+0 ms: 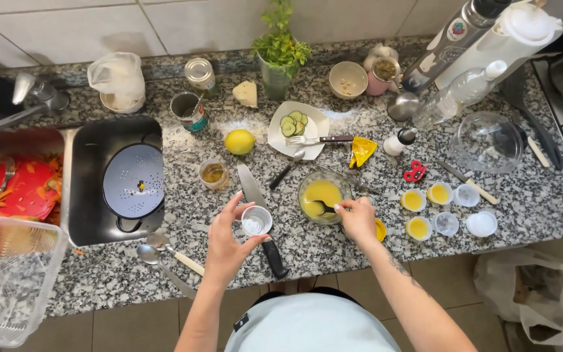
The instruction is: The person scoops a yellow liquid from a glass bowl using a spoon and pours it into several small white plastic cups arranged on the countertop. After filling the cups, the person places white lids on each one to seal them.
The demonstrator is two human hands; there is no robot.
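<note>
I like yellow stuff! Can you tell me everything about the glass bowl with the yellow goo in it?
The glass bowl is small, round and see-through, and stands upright on the speckled granite counter. A shallow pool of smooth yellow liquid fills its bottom. A dark utensil dips into the liquid, held by the right hand, which rests by the bowl's rim. A big knife lies to its left and little yellow-filled cups sit to its right.

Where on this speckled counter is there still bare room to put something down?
Bare granite lies along the front edge, right of the right hand and below the small plastic cups. Another patch sits between the steel sink and the black-handled kitchen knife. The back, around the white plate and clear glass bowl, is crowded.
</note>
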